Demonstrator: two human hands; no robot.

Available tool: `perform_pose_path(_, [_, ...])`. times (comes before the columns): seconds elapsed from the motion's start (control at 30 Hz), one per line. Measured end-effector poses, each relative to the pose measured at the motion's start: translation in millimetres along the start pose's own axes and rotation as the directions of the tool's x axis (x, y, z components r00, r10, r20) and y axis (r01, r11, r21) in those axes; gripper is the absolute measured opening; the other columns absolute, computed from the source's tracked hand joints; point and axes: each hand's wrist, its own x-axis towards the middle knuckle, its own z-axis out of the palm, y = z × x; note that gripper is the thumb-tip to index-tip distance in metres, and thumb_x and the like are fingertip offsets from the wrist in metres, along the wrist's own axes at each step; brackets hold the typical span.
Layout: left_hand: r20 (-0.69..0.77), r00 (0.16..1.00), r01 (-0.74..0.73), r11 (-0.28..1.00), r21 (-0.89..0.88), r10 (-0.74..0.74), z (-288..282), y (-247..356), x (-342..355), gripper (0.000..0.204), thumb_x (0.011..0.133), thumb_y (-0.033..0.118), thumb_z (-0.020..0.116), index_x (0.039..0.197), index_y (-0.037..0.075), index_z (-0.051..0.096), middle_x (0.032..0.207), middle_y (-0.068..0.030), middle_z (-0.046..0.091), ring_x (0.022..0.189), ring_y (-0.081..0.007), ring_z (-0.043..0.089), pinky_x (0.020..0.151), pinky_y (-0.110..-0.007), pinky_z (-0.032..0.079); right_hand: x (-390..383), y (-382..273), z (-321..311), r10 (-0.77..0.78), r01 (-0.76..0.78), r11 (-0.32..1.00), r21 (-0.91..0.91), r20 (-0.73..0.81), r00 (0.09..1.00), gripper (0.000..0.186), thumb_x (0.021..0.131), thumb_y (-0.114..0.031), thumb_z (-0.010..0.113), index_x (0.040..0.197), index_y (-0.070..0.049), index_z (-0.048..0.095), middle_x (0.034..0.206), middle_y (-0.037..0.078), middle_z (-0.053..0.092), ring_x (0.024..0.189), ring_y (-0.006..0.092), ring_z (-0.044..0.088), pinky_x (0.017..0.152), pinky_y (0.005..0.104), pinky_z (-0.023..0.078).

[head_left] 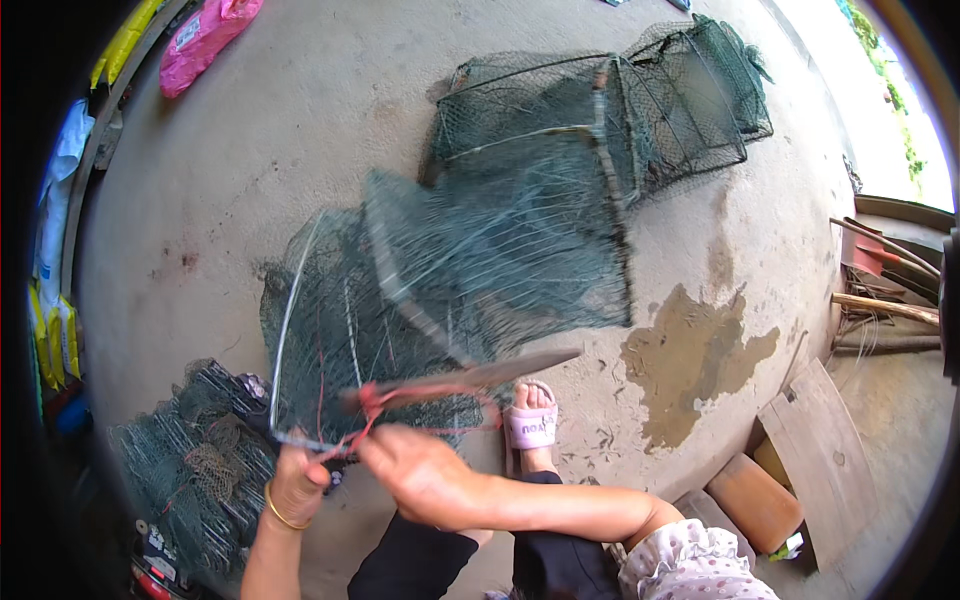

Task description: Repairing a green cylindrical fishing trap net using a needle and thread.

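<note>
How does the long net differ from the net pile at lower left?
Pose: the long net is stretched out toward the upper right; the net pile is heaped up.
Spacing: the long net's frames stand apart; the net pile is bunched tightly together.
Size as they lie: the long net covers much more area than the net pile.
Shared: both have dark greenish mesh.
</note>
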Motion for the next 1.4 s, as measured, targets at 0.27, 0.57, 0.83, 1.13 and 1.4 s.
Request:
perform_pose_path(0.27, [-0.435,0.890,0.167,0.986,0.027,-0.139,34,39,-134,0.054,0.079,-0.002,0.063,0.131,0.000,0.047,0.119,-0.0068,0.056,0.104,-0.0167,0.054,0.093,-0.032,0.042,-77,-136,-28,-0.066,0.058,0.991,0.119,0.060,0.996,0.049,0.069,0.001,0.062,0.116,0.008,0.052,0.106,0.021,0.058,0.097,0.0357,0.059,0.082,0.0384,0.050])
perform_pose_path(0.57, [-0.586,0.803,0.019,0.979,0.205,0.107,46,297,-275,0.054,0.079,0.000,0.060,0.131,-0.003,0.047,0.124,-0.0115,0.056,0.112,-0.0233,0.054,0.100,-0.035,0.039,-76,-86,-200,0.856,-0.460,0.319,0.828,-0.044,0.515,0.033,0.091,-0.020,0.062,0.117,0.000,0.056,0.097,0.013,0.066,0.089,0.0253,0.065,0.078,0.0369,0.053])
perform_pose_path(0.83, [-0.711,0.687,0.394,0.747,0.535,0.146,58,475,-396,0.046,0.081,0.000,0.063,0.125,-0.005,0.052,0.123,-0.0165,0.057,0.107,-0.0277,0.054,0.098,-0.037,0.041,79,-92,-158,0.854,-0.408,-0.213,0.888,0.372,0.363,0.095,0.072,-0.060,0.074,0.138,-0.002,0.038,0.122,0.027,0.048,0.107,0.0358,0.055,0.080,0.0495,0.051])
perform_pose_path(1.13, [-0.889,0.331,0.577,0.678,0.456,0.316,61,565,-393,0.043,0.078,-0.003,0.068,0.118,-0.009,0.056,0.114,-0.0166,0.061,0.096,-0.0274,0.057,0.088,-0.039,0.047,158,-163,-105,0.859,-0.896,0.439,0.076,-0.329,0.393,0.038,0.069,-0.006,0.062,0.105,-0.002,0.048,0.111,0.019,0.053,0.109,0.0367,0.054,0.086,0.0510,0.044])
perform_pose_path(1.4, [-0.852,0.493,0.691,0.517,0.505,0.174,119,659,-369,0.038,0.080,0.000,0.068,0.116,-0.009,0.058,0.112,-0.0120,0.061,0.095,-0.0242,0.056,0.088,-0.038,0.045,169,-89,-154,0.868,-0.853,0.493,0.168,-0.028,0.496,0.054,0.068,-0.013,0.078,0.113,-0.003,0.050,0.098,0.016,0.062,0.096,0.0322,0.060,0.081,0.0460,0.046])
